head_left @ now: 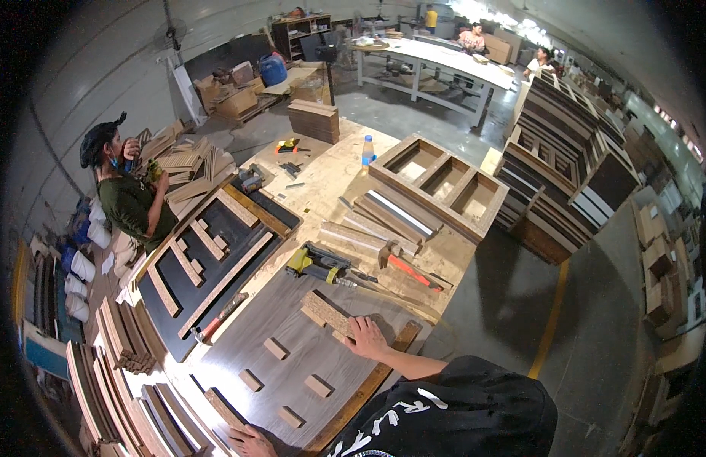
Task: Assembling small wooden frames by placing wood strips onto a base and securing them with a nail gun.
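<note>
My right hand is closed on the near end of a short particleboard strip, which lies with small blocks against it on a grey wood-grain panel. At the lower edge my left hand grips the end of another wooden strip along the panel's left side; its fingers are partly cut off by the frame. Between my hands lie several small wooden blocks, spread apart on the panel. A yellow-black nail gun rests beyond the strip, and a hammer with a red handle lies to its right.
At left, a co-worker stands by a dark panel bearing wooden strips. Another hammer lies at its edge. A wooden frame and a bottle stand at the far side. Boards are stacked lower left; frames rise at right.
</note>
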Action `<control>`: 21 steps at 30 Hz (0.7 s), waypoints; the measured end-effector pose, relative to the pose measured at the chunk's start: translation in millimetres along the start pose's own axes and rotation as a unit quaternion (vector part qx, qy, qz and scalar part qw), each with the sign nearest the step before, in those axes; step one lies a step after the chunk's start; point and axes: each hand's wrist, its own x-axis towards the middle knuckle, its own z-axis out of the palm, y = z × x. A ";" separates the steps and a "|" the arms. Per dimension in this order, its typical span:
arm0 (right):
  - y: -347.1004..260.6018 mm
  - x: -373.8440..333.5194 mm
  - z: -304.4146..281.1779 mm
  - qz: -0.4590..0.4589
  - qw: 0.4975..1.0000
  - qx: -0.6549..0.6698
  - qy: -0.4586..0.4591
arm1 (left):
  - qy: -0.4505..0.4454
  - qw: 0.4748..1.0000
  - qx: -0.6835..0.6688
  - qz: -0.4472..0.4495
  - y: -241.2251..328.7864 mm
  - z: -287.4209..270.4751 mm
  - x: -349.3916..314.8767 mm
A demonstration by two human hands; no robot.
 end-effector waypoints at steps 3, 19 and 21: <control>0.7 0.6 -1.2 0.003 1.000 0.000 0.000 | -0.015 1.000 0.008 -0.019 9.2 -7.1 -0.2; 1.9 -1.0 0.7 -0.001 1.000 -0.001 0.007 | 0.000 0.999 0.033 -0.025 7.0 -6.3 -1.6; 1.8 -0.7 0.9 0.000 1.000 0.003 0.004 | 0.003 0.999 0.027 -0.027 7.5 -6.5 -2.3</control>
